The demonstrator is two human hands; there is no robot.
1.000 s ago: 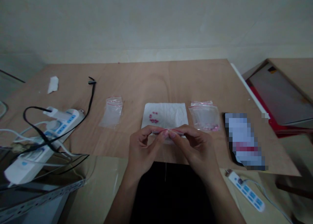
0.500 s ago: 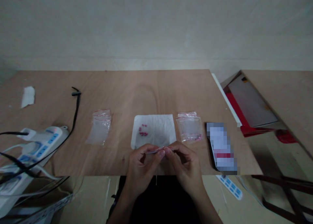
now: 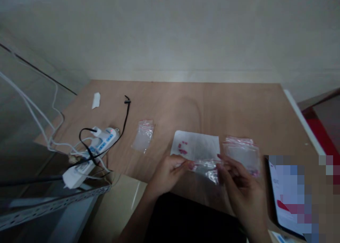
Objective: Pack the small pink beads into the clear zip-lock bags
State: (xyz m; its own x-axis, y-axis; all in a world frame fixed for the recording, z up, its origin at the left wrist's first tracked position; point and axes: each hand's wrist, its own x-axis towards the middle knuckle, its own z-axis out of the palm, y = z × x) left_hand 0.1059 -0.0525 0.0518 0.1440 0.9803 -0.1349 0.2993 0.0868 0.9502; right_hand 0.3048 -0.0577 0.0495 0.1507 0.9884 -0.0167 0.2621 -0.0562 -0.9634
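Observation:
Between my hands, near the table's front edge, a clear zip-lock bag (image 3: pixel 208 169) is stretched by its top strip. My left hand (image 3: pixel 170 172) pinches its left end between thumb and fingers. The right end is gripped by my right hand (image 3: pixel 241 186). Just beyond the bag lies a white paper sheet (image 3: pixel 204 144), its front edge partly behind my hands. Several small pink-red pieces (image 3: pixel 182 151) lie on the sheet's left part. Right of the sheet, partly behind my right hand, are clear zip-lock bags (image 3: pixel 240 154) with pinkish pieces in a lower corner.
More clear zip-lock bags (image 3: pixel 143 137) lie left of the sheet. A white power strip (image 3: pixel 103 144) with cables occupies the left table edge, and a black cable (image 3: pixel 126 117) runs up from it. A white scrap (image 3: pixel 96 100) lies behind. At right rests a phone (image 3: pixel 287 197), partly blurred out.
My view has turned left, so the table things appear farther right. My hands have moved apart, and the bag between them now shows spread out.

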